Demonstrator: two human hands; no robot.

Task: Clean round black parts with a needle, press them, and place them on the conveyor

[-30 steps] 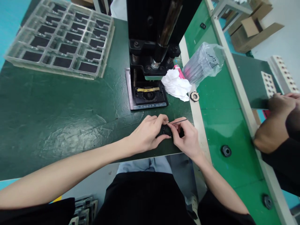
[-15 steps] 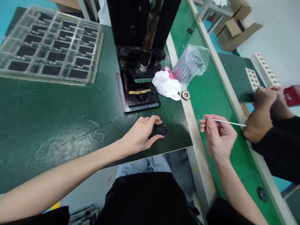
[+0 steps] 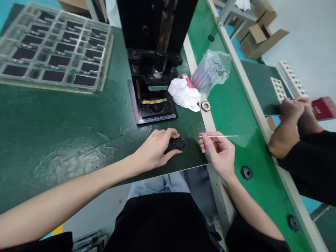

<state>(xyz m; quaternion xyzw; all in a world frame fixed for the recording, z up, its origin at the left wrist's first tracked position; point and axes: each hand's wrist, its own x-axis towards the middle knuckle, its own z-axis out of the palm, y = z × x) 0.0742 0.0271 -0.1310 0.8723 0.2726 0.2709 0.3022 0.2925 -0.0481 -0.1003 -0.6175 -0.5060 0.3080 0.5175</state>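
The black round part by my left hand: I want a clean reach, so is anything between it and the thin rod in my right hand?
Nothing visible is. Only bare green mat lies between the black round part and the tip of the thin rod in the right hand. The left hand holds the part from the opposite side.

Black bench press (image 3: 147, 31) beside a crumpled white cloth (image 3: 184, 94)

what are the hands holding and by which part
The left hand grips a round black part around its side. The right hand pinches a thin metal rod near its left end, between finger and thumb.
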